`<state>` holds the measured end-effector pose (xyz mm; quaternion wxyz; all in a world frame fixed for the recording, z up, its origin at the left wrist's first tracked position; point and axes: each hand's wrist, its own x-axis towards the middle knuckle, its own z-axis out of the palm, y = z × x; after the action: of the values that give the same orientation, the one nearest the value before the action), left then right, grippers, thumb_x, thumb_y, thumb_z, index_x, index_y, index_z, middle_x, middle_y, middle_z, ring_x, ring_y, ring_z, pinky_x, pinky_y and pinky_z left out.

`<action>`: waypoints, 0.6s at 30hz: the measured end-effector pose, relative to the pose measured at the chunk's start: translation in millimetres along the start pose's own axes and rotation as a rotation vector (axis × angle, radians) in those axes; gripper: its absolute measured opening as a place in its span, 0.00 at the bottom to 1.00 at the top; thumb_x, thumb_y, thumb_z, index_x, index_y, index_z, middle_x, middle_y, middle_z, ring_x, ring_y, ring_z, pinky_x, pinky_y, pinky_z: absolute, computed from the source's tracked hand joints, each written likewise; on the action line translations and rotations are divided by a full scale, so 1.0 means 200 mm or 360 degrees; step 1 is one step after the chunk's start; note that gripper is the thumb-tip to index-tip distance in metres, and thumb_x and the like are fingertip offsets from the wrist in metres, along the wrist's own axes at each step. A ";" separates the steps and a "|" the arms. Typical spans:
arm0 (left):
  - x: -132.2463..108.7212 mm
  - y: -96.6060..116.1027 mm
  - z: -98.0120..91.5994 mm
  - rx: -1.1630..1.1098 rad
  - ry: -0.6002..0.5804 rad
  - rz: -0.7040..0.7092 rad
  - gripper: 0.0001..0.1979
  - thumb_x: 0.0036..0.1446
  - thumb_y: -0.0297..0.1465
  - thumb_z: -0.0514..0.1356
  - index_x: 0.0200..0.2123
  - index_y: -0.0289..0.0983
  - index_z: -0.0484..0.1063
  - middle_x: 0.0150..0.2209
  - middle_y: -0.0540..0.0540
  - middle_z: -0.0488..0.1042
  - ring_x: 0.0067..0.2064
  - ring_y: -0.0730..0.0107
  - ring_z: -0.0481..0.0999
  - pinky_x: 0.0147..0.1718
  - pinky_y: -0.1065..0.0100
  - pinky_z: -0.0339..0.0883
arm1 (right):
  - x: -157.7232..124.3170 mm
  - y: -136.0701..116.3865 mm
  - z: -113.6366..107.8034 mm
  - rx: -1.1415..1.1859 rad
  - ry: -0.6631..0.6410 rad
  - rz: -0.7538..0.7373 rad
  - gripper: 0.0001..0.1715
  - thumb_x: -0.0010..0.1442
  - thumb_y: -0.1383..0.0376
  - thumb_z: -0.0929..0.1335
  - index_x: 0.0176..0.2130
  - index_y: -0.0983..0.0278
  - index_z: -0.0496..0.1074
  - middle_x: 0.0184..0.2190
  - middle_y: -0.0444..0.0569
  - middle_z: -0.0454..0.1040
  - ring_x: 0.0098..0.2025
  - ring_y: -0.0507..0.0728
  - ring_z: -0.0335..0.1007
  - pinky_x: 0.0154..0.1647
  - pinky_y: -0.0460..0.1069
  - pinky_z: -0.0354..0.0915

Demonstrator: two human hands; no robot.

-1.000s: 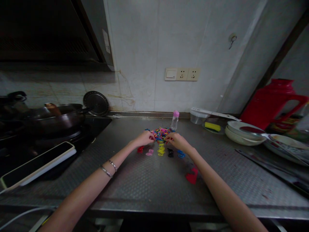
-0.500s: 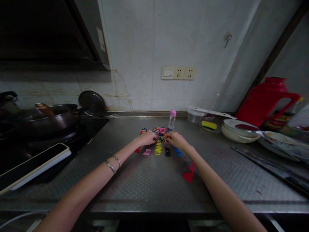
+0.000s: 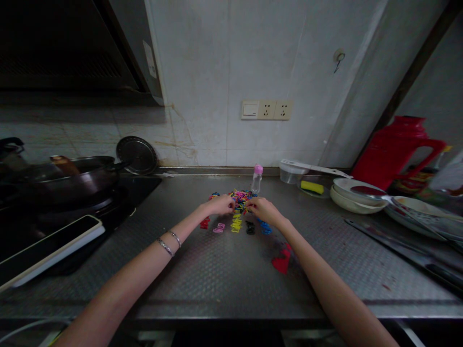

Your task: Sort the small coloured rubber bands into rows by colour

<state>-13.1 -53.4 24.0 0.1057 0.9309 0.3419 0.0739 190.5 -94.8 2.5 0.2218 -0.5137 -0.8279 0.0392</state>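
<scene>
A heap of small mixed-colour rubber bands (image 3: 241, 196) lies on the steel counter (image 3: 224, 270). My left hand (image 3: 219, 205) and my right hand (image 3: 263, 210) rest at its near edge, fingers curled and pinching into the bands; what each pinch holds is too small to make out. In front of the heap lie small sorted clusters: red (image 3: 204, 223), pink (image 3: 218, 227), yellow (image 3: 236, 224), black (image 3: 250, 227) and blue (image 3: 266, 228). A red heart-shaped piece (image 3: 281, 262) lies by my right forearm.
A small bottle with a pink cap (image 3: 256, 178) stands behind the heap. A wok (image 3: 68, 178) sits on the stove at left, with a phone (image 3: 47, 248) nearer me. Bowls (image 3: 356, 195), a yellow sponge (image 3: 311, 186) and a red jug (image 3: 396, 149) stand at right.
The view has shifted slightly. Both hands stay at the heap's near edge with only small finger movements.
</scene>
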 end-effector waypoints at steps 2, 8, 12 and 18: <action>-0.02 -0.01 -0.03 -0.0066 0.0033 0.0006 0.08 0.47 0.27 0.55 0.28 0.34 0.74 0.24 0.48 0.73 0.25 0.76 0.66 0.25 0.76 0.55 | 0.00 0.01 0.00 -0.0012 -0.0009 -0.0003 0.10 0.55 0.68 0.63 0.34 0.60 0.73 0.35 0.45 0.74 0.39 0.53 0.68 0.39 0.44 0.58; -0.16 -0.11 -0.13 -0.0288 0.0040 -0.0075 0.09 0.46 0.27 0.55 0.27 0.31 0.75 0.24 0.49 0.73 0.26 0.77 0.66 0.26 0.76 0.55 | 0.00 0.00 0.02 -0.0041 -0.0054 -0.0028 0.10 0.54 0.68 0.62 0.34 0.61 0.73 0.35 0.45 0.74 0.39 0.53 0.68 0.39 0.44 0.59; -0.28 -0.22 -0.17 -0.0215 0.0002 -0.0231 0.09 0.45 0.27 0.55 0.26 0.31 0.75 0.23 0.48 0.73 0.25 0.76 0.66 0.25 0.75 0.54 | 0.00 -0.02 0.02 -0.0003 -0.0124 -0.0123 0.10 0.55 0.68 0.62 0.34 0.62 0.73 0.35 0.47 0.74 0.40 0.52 0.67 0.42 0.44 0.59; -0.37 -0.33 -0.16 -0.0294 -0.0039 -0.0420 0.08 0.42 0.29 0.57 0.25 0.33 0.75 0.23 0.48 0.73 0.24 0.76 0.66 0.24 0.76 0.55 | 0.01 -0.03 0.03 0.0015 -0.0192 -0.0181 0.10 0.55 0.67 0.63 0.33 0.63 0.74 0.35 0.48 0.73 0.42 0.53 0.66 0.44 0.45 0.58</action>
<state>-116.0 -48.3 33.0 0.2040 0.8650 0.4516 0.0791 183.1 -95.4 -0.9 0.1759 -0.4616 -0.8673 0.0614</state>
